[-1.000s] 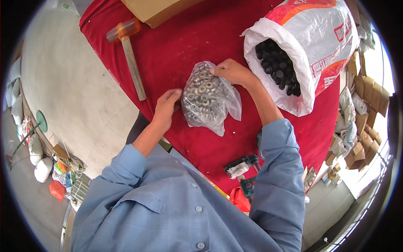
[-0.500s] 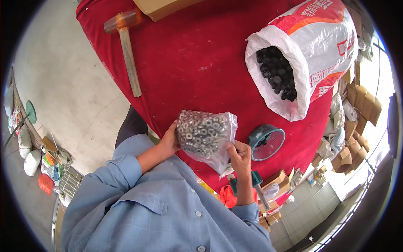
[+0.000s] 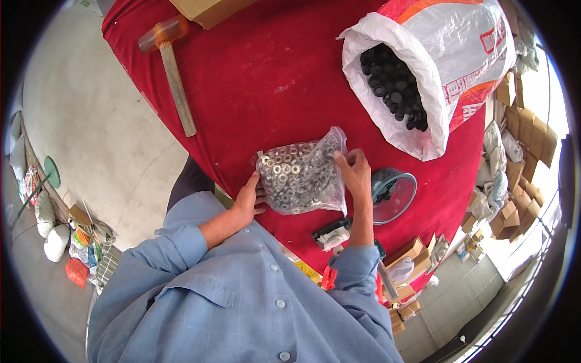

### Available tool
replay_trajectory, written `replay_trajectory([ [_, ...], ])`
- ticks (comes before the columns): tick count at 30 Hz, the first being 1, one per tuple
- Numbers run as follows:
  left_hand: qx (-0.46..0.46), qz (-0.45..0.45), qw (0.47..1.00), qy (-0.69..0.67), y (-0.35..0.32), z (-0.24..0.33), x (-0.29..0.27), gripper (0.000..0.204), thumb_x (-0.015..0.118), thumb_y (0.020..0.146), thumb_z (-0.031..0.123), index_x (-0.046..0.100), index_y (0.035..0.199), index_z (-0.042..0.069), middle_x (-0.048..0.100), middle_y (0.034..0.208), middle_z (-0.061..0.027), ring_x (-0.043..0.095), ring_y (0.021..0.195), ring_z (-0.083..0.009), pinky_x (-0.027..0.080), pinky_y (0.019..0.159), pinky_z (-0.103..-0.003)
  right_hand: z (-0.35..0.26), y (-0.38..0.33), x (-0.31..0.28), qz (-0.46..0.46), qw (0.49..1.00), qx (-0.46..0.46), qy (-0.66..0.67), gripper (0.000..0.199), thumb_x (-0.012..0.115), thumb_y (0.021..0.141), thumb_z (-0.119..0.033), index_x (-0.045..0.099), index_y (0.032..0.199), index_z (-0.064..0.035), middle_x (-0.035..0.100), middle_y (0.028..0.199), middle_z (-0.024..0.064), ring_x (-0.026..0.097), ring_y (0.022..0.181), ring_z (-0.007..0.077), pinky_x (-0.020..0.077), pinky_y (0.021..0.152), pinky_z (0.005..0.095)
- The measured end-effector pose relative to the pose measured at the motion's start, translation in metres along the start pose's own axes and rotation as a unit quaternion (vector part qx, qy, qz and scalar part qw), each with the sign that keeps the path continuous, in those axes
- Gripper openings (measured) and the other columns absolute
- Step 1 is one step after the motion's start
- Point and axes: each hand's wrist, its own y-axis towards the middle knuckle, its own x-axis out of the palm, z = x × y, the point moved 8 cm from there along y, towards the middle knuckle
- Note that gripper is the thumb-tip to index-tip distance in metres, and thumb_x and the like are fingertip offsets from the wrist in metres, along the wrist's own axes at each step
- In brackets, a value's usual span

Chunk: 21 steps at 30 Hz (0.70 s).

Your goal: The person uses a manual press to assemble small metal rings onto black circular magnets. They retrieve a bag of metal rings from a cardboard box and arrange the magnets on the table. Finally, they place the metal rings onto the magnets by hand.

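Observation:
A clear plastic bag (image 3: 299, 178) filled with small silvery ring-shaped metal parts lies on the red cloth in front of me. My right hand (image 3: 355, 172) pinches the bag's right edge near its upper corner. At the opposite side, my left hand (image 3: 248, 198) has its fingers apart, with the fingertips at the bag's left edge. Just right of my right hand is a round clear bowl (image 3: 396, 209) with a bluish rim and some dark pieces inside. A small black and white object (image 3: 333, 235) lies below the bag, partly beside my right forearm.
A mallet (image 3: 175, 85) with an orange head lies at the left of the red-covered table (image 3: 284, 72). A cardboard box (image 3: 212, 11) stands at the far edge. An open woven sack (image 3: 448, 60) of black round caps lies at the far right. Cardboard boxes (image 3: 529, 139) are piled beyond.
The bag has gone from tilted up between both hands to lying flatter on the cloth. My right hand moved up along its right edge, and my left hand's fingers have spread.

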Motion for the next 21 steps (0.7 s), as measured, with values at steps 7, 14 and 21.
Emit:
replay_trajectory([
  [7, 0.036, 0.024, 0.999, -0.014, -0.002, -0.005, 0.004, 0.082, 0.039, 0.100, 0.076, 0.055, 0.146, 0.010, 0.059, 0.144, -0.0117, 0.049, 0.139, -0.0315, 0.029, 0.116, -0.064, 0.040, 0.027, 0.040, -0.141, 0.985, 0.022, 0.096, 0.053, 0.075, 0.096, -0.042, 0.057, 0.073, 0.0029, 0.044, 0.061, 0.0067, 0.046, 0.063, 0.0144, 0.0420, 0.056, 0.0396],
  [14, 0.051, 0.055, 0.995, -0.065, 0.005, -0.013, 0.005, 0.084, 0.033, 0.101, 0.077, 0.049, 0.154, 0.014, 0.055, 0.151, -0.0100, 0.044, 0.144, -0.0321, 0.023, 0.121, -0.066, -0.011, -0.054, 0.025, -0.165, 0.980, -0.078, 0.079, 0.058, 0.078, 0.097, -0.031, 0.052, 0.057, 0.0027, 0.035, 0.049, 0.0083, 0.035, 0.050, 0.0098, 0.0304, 0.042, 0.0390],
  [21, 0.064, -0.181, 0.935, -0.300, -0.009, 0.021, 0.025, 0.074, 0.037, 0.103, 0.067, 0.059, 0.147, 0.013, 0.066, 0.143, -0.0137, 0.060, 0.133, -0.0330, 0.044, 0.116, -0.048, -0.179, -0.163, -0.009, -0.290, 0.908, -0.180, 0.243, 0.041, 0.075, 0.097, -0.016, 0.052, 0.068, 0.0007, 0.041, 0.054, 0.0115, 0.040, 0.045, 0.0251, 0.0359, 0.047, 0.0423],
])
